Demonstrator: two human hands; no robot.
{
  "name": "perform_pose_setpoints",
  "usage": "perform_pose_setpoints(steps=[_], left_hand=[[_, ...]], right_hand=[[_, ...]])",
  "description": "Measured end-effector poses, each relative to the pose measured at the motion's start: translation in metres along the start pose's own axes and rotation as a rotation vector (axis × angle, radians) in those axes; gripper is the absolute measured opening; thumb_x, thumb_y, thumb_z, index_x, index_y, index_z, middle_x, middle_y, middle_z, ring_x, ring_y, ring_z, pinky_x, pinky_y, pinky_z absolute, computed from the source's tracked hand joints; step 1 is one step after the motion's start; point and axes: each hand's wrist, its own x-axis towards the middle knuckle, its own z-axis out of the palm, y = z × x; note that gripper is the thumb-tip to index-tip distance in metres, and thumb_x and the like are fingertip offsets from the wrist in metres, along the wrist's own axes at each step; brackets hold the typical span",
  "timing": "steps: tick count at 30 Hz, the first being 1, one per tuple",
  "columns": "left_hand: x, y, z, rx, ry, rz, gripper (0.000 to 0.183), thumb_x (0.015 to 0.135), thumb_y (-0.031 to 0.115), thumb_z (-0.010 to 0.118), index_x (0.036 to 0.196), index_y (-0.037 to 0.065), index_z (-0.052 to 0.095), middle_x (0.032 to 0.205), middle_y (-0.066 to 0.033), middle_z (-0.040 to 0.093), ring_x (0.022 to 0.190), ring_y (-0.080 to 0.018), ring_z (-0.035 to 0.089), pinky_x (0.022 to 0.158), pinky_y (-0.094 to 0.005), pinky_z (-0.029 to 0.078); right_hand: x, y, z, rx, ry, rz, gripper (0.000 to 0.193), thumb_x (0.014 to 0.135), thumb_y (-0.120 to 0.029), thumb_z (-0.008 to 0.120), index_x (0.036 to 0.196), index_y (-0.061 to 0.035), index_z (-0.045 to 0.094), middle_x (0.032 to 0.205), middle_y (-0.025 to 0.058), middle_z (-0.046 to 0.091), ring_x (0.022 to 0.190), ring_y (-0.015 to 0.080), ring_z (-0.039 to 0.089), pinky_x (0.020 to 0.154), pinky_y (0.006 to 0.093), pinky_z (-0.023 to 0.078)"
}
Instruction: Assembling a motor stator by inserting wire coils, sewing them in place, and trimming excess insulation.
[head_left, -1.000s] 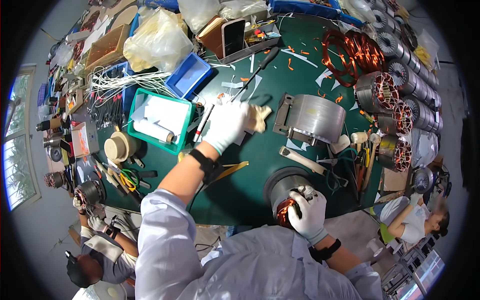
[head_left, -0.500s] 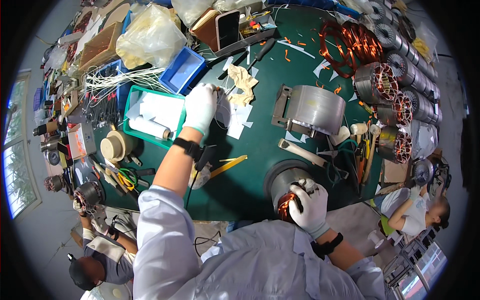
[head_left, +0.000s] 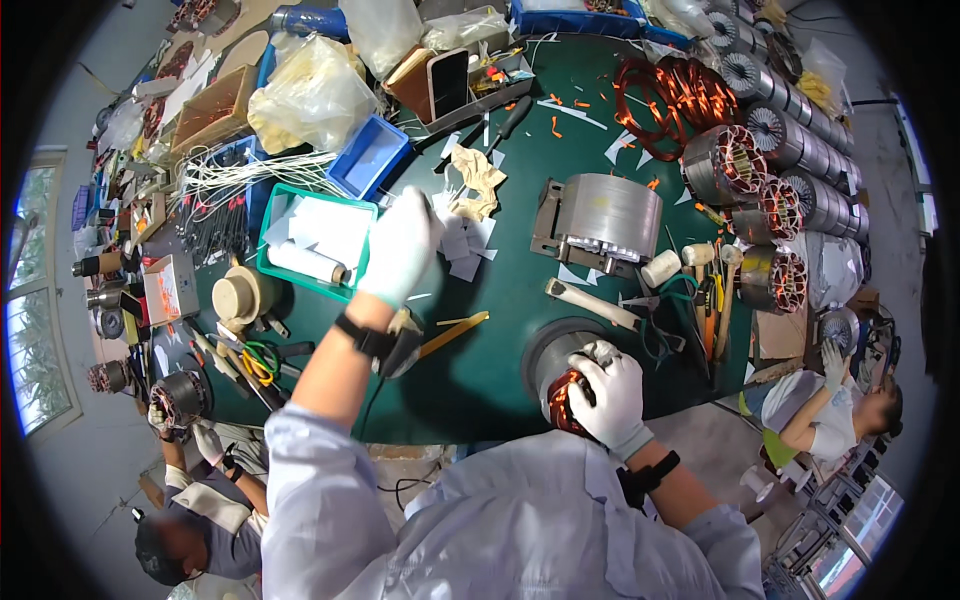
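Observation:
My right hand (head_left: pixel 610 398), in a white glove, is curled over the near end of a motor stator (head_left: pixel 562 378). Copper windings (head_left: pixel 566 402) show beside its fingers. The stator lies at the table's near edge, its far end against a dark round ring (head_left: pixel 545 345). My left hand (head_left: pixel 402 245), also gloved, hovers over the table by the right rim of a green tray (head_left: pixel 263 235). Motion smears its fingers, so whether they hold anything is unclear. White paper pieces (head_left: pixel 465 245) and a crumpled tan paper (head_left: pixel 476 180) lie just beyond it.
A metal cylinder on a bracket (head_left: pixel 610 215) stands right of centre. A hammer (head_left: pixel 590 303), mallets (head_left: pixel 698 255), several wound stators (head_left: pixel 722 168) and copper coils (head_left: pixel 690 95) are on the right. A blue bin (head_left: pixel 368 158) sits behind the tray. Two people work at the sides.
My left hand has drawn back slightly toward me and blurs. The right hand stays on the stator, its fingers slightly shifted. The whole view has shifted a little.

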Motion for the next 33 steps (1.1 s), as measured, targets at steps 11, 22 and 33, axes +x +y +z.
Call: perform_pose_setpoints(steps=[11, 22, 33], left_hand=[[-0.132, 0.187, -0.128, -0.615, -0.188, -0.353, 0.011, 0.097, 0.010, 0.062, 0.098, 0.003, 0.054, 0.080, -0.0118, 0.058, 0.070, -0.0188, 0.057, 0.068, -0.0336, 0.050], [-0.229, 0.231, -0.179, -1.322, 0.344, -0.779, 0.018, 0.104, 0.015, 0.063, 0.115, 0.001, 0.059, 0.107, -0.0099, 0.070, 0.082, -0.0120, 0.067, 0.069, -0.0221, 0.053], [-0.315, 0.296, -0.165, -1.411, 0.298, -0.897, 0.026, 0.102, 0.016, 0.067, 0.121, -0.003, 0.065, 0.092, -0.0059, 0.070, 0.071, -0.0089, 0.065, 0.063, -0.0193, 0.051]], right_hand=[[0.052, -0.107, -0.038, 1.123, -0.034, 0.326, 0.026, 0.094, -0.011, 0.074, 0.117, 0.0018, 0.070, 0.097, -0.0001, 0.063, 0.076, 0.0049, 0.055, 0.071, 0.0219, 0.048], [0.012, -0.102, -0.072, 1.219, -0.249, 0.200, 0.017, 0.101, -0.018, 0.066, 0.107, -0.0032, 0.073, 0.094, -0.0020, 0.071, 0.075, 0.0044, 0.058, 0.065, 0.0195, 0.043], [-0.060, -0.118, -0.063, 0.347, -0.332, -0.749, 0.016, 0.090, -0.024, 0.071, 0.097, -0.0092, 0.068, 0.088, 0.0111, 0.063, 0.083, 0.0332, 0.066, 0.072, 0.0420, 0.053]])
